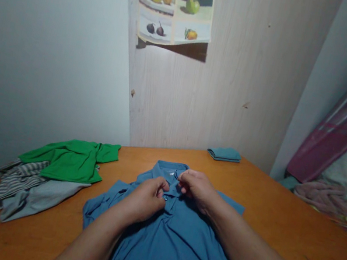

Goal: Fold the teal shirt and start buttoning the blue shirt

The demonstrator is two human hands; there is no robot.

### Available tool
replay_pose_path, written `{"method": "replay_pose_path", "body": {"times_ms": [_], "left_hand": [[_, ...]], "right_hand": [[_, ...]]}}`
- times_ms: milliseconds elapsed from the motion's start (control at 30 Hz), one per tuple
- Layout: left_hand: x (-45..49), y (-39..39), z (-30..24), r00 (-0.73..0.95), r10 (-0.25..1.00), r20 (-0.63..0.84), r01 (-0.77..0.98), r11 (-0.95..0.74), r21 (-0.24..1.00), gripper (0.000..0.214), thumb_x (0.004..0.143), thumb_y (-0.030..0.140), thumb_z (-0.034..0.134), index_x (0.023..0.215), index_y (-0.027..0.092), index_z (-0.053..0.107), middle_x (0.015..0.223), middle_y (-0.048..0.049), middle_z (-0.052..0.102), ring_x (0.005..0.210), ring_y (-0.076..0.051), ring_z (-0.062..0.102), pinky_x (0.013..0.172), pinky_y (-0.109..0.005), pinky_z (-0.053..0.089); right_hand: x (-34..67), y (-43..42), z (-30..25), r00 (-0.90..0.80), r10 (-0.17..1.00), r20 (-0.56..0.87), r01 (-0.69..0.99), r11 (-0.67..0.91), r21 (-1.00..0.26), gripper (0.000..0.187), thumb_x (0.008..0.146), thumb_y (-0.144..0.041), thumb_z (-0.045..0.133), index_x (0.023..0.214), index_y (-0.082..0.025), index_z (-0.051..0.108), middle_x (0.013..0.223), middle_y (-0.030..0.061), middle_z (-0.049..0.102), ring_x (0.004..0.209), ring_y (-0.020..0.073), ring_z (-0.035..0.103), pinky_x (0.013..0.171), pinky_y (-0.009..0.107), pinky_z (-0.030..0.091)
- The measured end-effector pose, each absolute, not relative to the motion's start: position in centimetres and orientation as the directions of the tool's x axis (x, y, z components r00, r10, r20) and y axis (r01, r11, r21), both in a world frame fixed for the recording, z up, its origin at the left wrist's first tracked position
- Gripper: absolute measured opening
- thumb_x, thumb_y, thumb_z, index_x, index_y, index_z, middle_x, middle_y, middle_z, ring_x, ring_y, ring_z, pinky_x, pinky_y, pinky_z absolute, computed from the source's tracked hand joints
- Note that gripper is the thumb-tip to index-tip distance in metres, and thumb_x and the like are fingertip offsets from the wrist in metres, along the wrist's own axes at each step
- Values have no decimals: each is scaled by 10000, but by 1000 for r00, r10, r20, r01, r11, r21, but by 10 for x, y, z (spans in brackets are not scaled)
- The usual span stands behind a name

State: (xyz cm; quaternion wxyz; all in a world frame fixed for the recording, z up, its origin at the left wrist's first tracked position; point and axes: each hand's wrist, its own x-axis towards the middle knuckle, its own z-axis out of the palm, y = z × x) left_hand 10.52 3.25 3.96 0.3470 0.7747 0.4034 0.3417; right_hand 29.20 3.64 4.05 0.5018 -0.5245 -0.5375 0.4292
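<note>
A blue collared shirt [171, 240] lies spread on the orange-brown table, its collar pointing away from me and its body creased. At the neck opening, my left hand [150, 197] pinches the shirt's front edge, close to a small button [165, 198]. My right hand [195, 187] pinches the other side of the opening just below the collar [170, 168]. Both hands are closed, fingertips a short gap apart. What exactly lies between the fingertips is partly hidden.
On the left, a green shirt [75, 160] lies over a striped garment [20, 182] and a grey garment [45, 199]. A folded blue-green cloth [225, 154] sits at the table's back edge. Beyond the table's right side are a pink curtain [335, 117] and heaped fabrics [331, 198].
</note>
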Motion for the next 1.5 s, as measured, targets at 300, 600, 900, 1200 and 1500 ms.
{"method": "replay_pose_path", "body": {"times_ms": [300,600,900,1200,1500], "left_hand": [[100,4,59,723,690,-40,486,-466,739,307,654,68,534,821,234,731,634,10,603,539,-136,468,462,-220,282],[104,-2,55,774,619,-135,521,-501,691,308,635,51,518,789,257,686,663,21,628,570,-142,507,460,-219,312],[105,-2,62,789,578,-206,524,-461,717,226,667,106,531,833,210,644,706,44,604,634,-105,512,551,-197,356],[114,19,53,508,851,135,243,-292,925,109,795,293,573,788,189,541,612,67,420,530,-80,367,489,-202,257],[126,30,20,536,835,126,405,-385,829,85,770,238,557,801,174,604,691,25,532,635,-113,460,560,-222,328]], "right_hand": [[301,49,20,-49,936,347,513,322,-796,217,786,-326,625,949,-198,690,749,9,650,658,146,541,591,249,358],[294,41,20,-193,960,204,592,280,-756,148,682,-186,627,560,-205,545,546,-41,491,523,103,405,502,239,238],[291,38,35,-98,995,1,89,10,-996,112,732,-226,561,633,-197,518,482,-47,517,414,82,427,424,204,277],[290,37,34,-61,998,9,143,17,-990,132,796,-272,563,697,-210,502,477,-80,447,376,74,357,385,202,235],[320,52,34,-56,981,187,465,192,-864,128,728,-126,558,834,-179,605,659,-14,599,591,109,533,530,201,376]]}}
